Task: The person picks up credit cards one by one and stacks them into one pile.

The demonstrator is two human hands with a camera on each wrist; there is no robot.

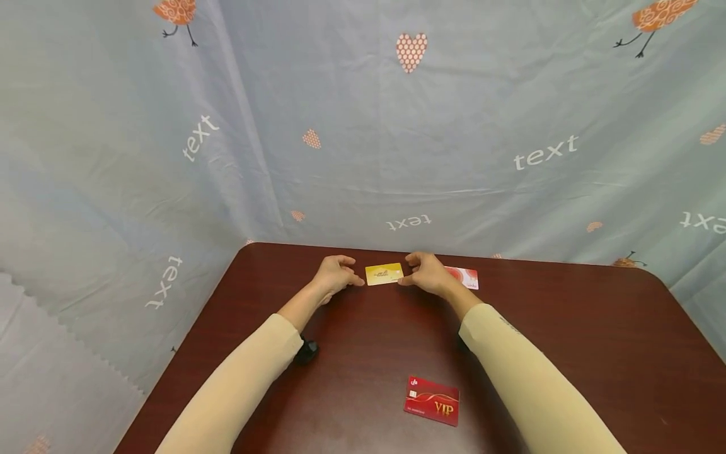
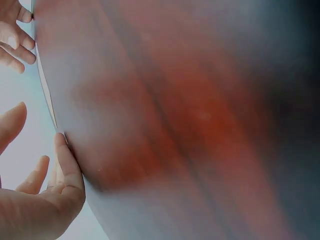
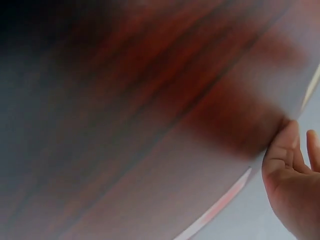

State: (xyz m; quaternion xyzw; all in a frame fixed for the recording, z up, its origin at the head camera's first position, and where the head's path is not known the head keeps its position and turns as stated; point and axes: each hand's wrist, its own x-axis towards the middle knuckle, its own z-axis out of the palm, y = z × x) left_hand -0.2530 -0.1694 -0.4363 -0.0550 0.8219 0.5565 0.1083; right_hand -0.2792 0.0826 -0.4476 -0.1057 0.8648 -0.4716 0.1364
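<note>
A yellow card [image 1: 384, 274] lies flat near the far edge of the table, between the two hands. My left hand [image 1: 336, 275] is just left of it, fingers and thumb spread apart with a small gap to the card. On the other side, my right hand [image 1: 425, 272] has its thumb at the card's lower right corner and its fingers by the upper right one; whether it presses the card is hard to tell. Behind the right hand a white card with red circles [image 1: 466, 277] is partly hidden. Nearer to me lies a red VIP card [image 1: 432, 401].
The dark reddish-brown table [image 1: 363, 340] ends at a pale blue patterned curtain [image 1: 351, 176] that hangs behind it and at its left. A small black device [image 1: 306, 350] shows at the left sleeve's cuff.
</note>
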